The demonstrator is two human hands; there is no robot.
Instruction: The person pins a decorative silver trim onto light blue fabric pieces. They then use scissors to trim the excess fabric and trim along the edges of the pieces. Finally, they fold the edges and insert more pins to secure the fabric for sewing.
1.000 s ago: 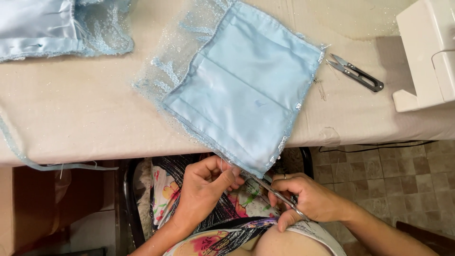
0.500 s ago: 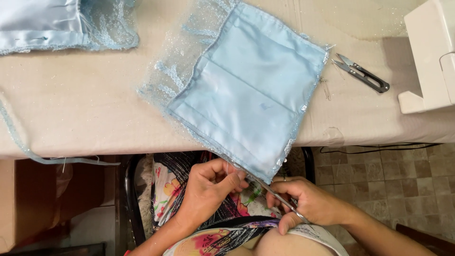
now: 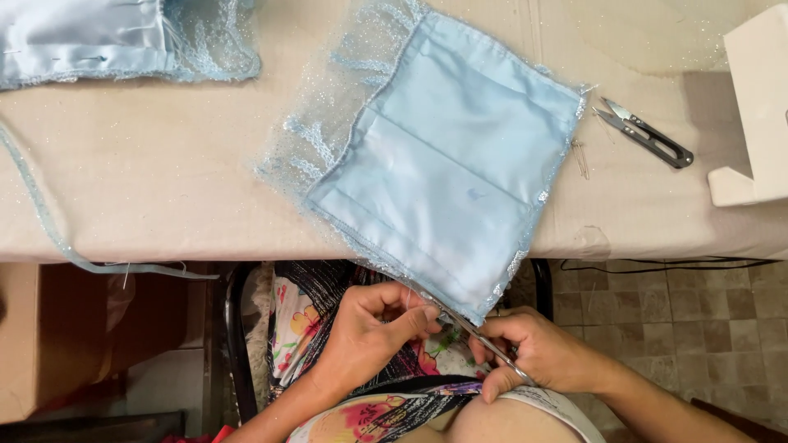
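Observation:
A light blue satin fabric piece (image 3: 447, 172) with glittery lace trim lies on the beige table (image 3: 148, 189), its lower corner hanging over the front edge. My left hand (image 3: 373, 332) pinches the fabric's hanging edge below the table. My right hand (image 3: 538, 353) grips a slim metal tool (image 3: 480, 338), likely small scissors or a seam ripper, its tip pointing at the fabric's corner.
Black thread snips (image 3: 648, 135) lie on the table at the right, beside a white sewing machine (image 3: 759, 115). Another blue satin and lace piece (image 3: 115, 37) sits at the top left. A blue strap (image 3: 49, 230) trails over the table's edge. Below are floral-clothed lap, chair and tiled floor (image 3: 673, 320).
Both hands stay at the hanging corner with small finger shifts. The view has shifted slightly, so the fabric and snips appear a little further right.

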